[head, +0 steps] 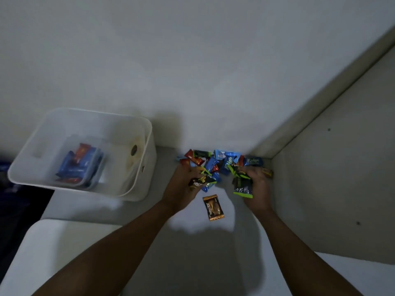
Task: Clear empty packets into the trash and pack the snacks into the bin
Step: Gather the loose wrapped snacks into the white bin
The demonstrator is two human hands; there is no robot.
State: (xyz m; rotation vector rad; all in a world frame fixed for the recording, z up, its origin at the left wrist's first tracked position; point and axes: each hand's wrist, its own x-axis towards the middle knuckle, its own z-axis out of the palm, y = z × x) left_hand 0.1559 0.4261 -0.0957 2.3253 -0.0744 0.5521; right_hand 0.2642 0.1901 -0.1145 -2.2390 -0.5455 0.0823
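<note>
Snacks [222,162] | piled between hands | left fingers [193,170], right fingers [249,175] clutching packets

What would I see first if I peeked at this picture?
A bright pile of snack packets sits in the corner, with the left hand and right hand both grabbing packets. One brown packet lies alone between the arms, and a white bin on the left holds more snacks.

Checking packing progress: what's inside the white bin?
The white bin holds a small stack of blue packets with a red-orange one on top. Anything beneath that stack is hidden; the rest of the floor looks bare but stained.
</note>
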